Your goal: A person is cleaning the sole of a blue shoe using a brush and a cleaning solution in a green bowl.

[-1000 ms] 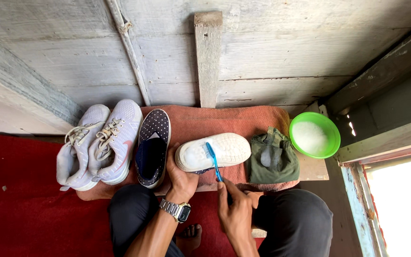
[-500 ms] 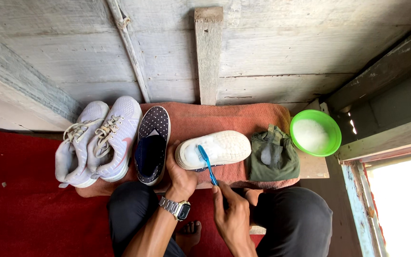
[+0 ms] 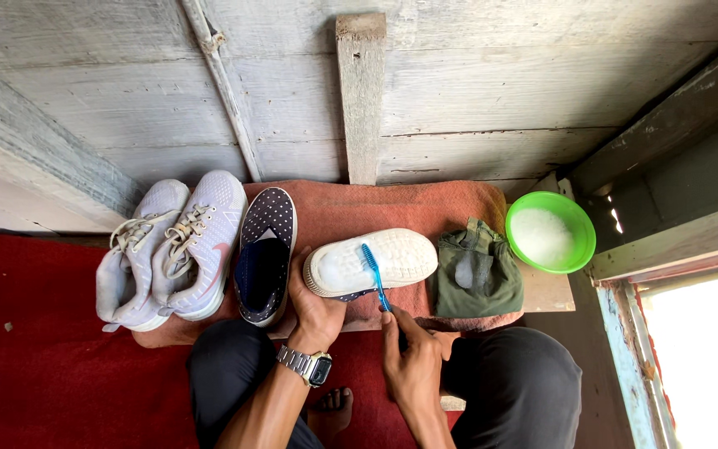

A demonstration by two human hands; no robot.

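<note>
Careful: your left hand (image 3: 313, 309) clamps the sole-up slip-on shoe (image 3: 371, 262) on the orange towel (image 3: 409, 208), while your right hand (image 3: 409, 357) pinches the blue toothbrush (image 3: 373, 274) against the white sole. Hard strokes could probably flick suds or twist the shoe loose toward the green basin (image 3: 550, 233).

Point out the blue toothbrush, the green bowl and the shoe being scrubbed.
blue toothbrush (image 3: 373, 273): head view, on its handle just below the bristles.
green bowl (image 3: 577, 218): head view, on its right rim.
upturned shoe (image 3: 405, 254): head view, on its white sole.
</note>
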